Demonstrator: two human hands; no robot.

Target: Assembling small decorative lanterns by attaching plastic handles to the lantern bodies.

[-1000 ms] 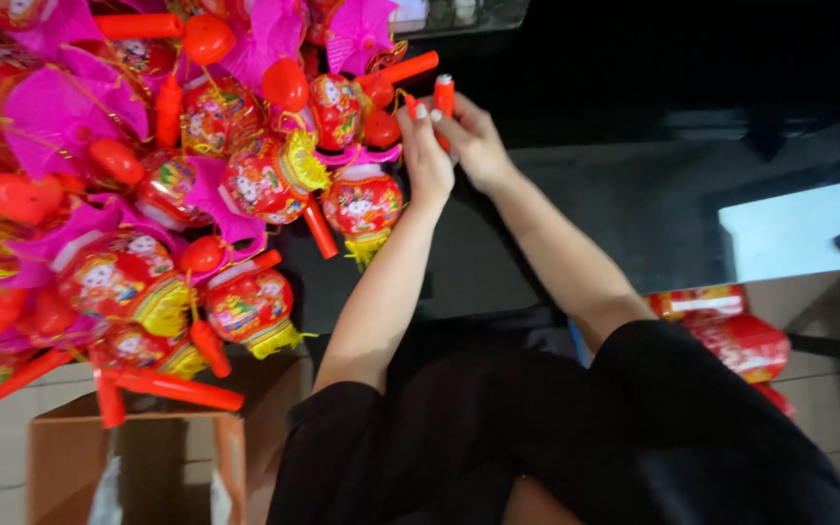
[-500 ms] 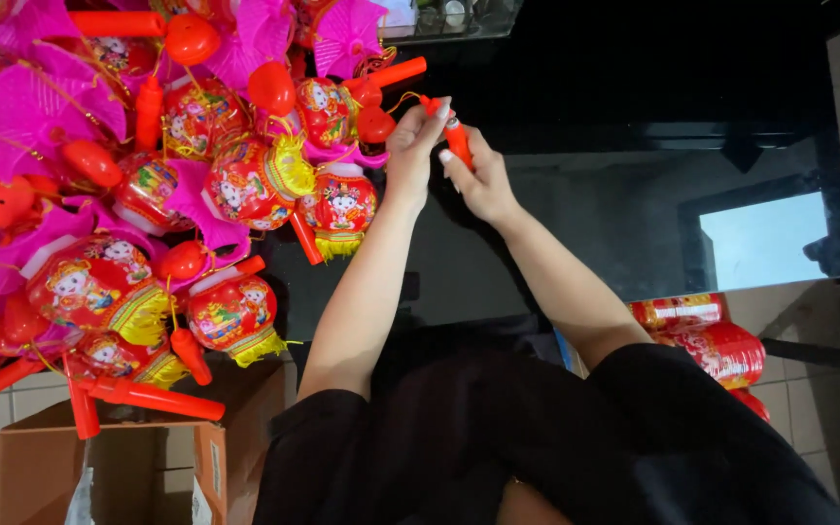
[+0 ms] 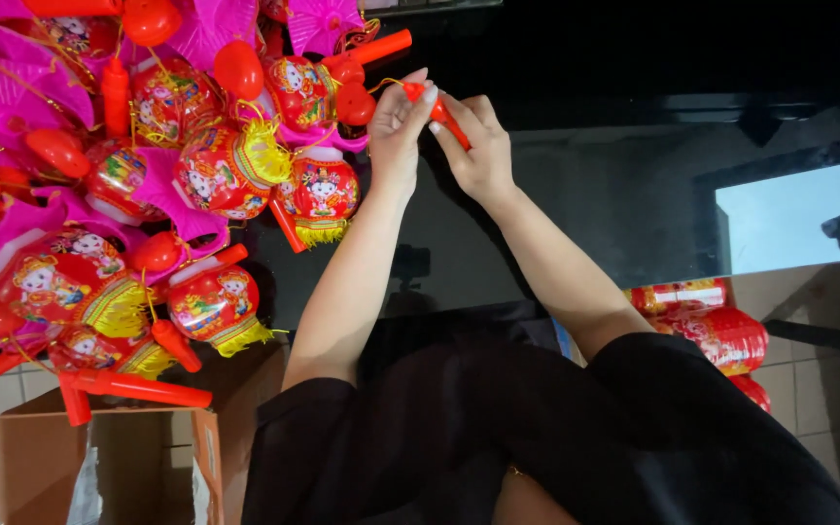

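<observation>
Both hands, left (image 3: pixel 396 136) and right (image 3: pixel 478 151), clenched on red plastic handle (image 3: pixel 437 107); lantern pile (image 3: pixel 148 185) left, on dark surface (image 3: pixel 585 194).

Both hands (image 3: pixel 439 136) have closed together round the red stick (image 3: pixel 437 109).

black short-sleeved top, bare forearms, no rings visible

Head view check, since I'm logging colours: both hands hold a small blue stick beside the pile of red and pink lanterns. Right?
Not quite. In the head view the stick is red, not blue. Both hands, left and right, do hold it beside the pile of red and pink lanterns.
</observation>
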